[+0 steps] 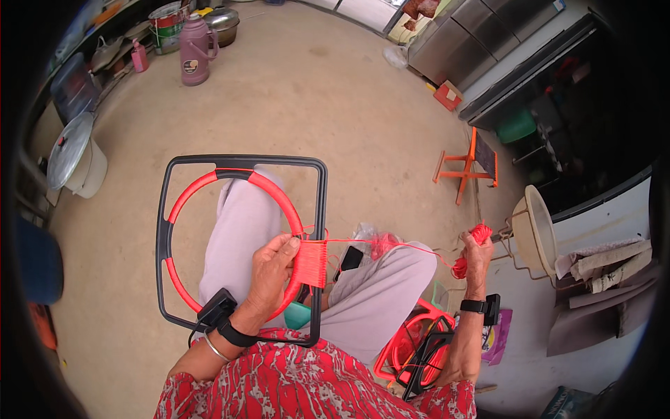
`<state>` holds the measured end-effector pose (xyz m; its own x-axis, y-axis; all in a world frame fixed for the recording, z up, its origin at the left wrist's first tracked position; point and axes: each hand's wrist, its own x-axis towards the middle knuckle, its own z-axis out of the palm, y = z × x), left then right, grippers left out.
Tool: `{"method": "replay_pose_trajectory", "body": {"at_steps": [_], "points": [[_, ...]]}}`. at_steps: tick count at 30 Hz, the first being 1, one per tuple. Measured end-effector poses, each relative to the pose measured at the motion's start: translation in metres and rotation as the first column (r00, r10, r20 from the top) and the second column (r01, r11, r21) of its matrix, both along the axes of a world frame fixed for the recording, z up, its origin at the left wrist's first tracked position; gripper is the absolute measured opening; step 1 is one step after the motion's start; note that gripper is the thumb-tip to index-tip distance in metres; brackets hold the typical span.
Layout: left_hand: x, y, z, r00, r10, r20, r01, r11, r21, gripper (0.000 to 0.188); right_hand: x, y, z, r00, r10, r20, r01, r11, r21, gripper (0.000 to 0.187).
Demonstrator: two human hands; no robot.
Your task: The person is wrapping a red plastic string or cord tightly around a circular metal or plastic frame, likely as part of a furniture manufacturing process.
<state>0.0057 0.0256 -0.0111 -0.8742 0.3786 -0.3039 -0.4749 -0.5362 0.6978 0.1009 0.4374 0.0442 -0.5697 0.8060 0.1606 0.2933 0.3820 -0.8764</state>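
A black squarish frame [324, 188] with a red-wrapped ring [276, 192] inside it rests over my lap. My left hand [268, 274] is closed on the ring's right side, thumb and fingers pinched beside a band of red cord [313, 264]. That band is wound in close rows between the ring and the frame's right bar. From it a taut strand [391, 243] runs right to my right hand [477, 257], which is held out and closed round a bundle of red cord [481, 232]. Part of the bundle hangs below the fingers.
Beside my right thigh lie more red and black frames [412, 346]. A dark phone [350, 260] and red cord in clear plastic [384, 244] are between my legs. An orange folding stool [466, 167] and a basin on a stand [537, 230] stand right; a pink thermos [195, 56] stands far left.
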Motion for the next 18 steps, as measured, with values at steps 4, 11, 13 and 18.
{"method": "replay_pose_trajectory", "body": {"at_steps": [4,11,13,18], "points": [[-0.002,0.003,0.003,0.999,-0.023,0.046,0.018,0.993,0.113,0.023,-0.031,-0.118,0.002,0.911,0.412,0.009,-0.379,0.846,-0.375,0.02],[-0.002,0.003,0.0,0.996,-0.06,0.061,0.051,0.988,0.145,0.028,-0.064,-0.225,-0.042,0.69,0.616,-0.38,-0.607,0.207,-0.767,0.029],[-0.004,0.002,0.013,0.989,-0.132,0.072,0.114,0.969,0.218,0.033,-0.062,-0.229,-0.057,0.698,0.588,-0.408,-0.594,0.157,-0.789,0.021],[-0.007,-0.005,0.005,0.923,-0.362,0.13,0.296,0.884,0.361,0.048,-0.056,-0.215,-0.067,0.772,0.366,-0.52,-0.597,0.136,-0.791,0.012]]}}
